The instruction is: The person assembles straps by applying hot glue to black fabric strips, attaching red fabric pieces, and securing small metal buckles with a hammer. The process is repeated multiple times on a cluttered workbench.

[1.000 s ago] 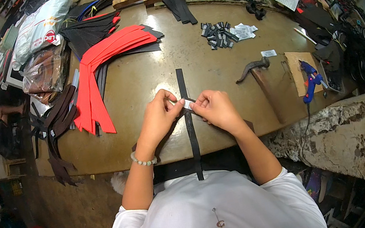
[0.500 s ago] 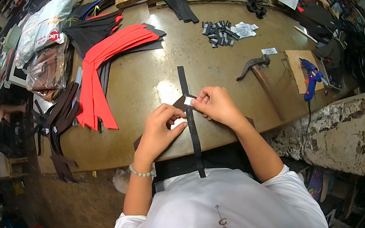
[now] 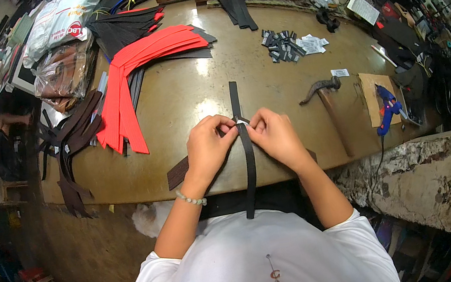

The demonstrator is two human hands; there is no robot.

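A narrow black strip [image 3: 248, 164] runs from the table toward my lap, its lower end lying against my shirt. Across it, partly under my hands, lies a dark brown angled strip [image 3: 178, 173] whose ends show at either side. A small white label [image 3: 242, 122] sits where the two strips meet. My left hand [image 3: 210, 146] is closed, thumb and fingers pinching the black strip's left edge beside the label. From the other side my right hand [image 3: 276, 138] pinches the label's right edge. The fingertips nearly meet and hide part of the label.
Red angled strips [image 3: 117, 93] and dark brown strips [image 3: 64, 149] lie to the left. Small black tabs [image 3: 280, 45] and white labels [image 3: 313, 44] are piled beyond my hands. A hammer [image 3: 331, 106] and a blue glue gun [image 3: 388, 109] rest on the right.
Both hands have closed in on the crossing of the strips. The label, plainly seen in my right fingers before, is now mostly covered. The white piece by my left thumb no longer shows.
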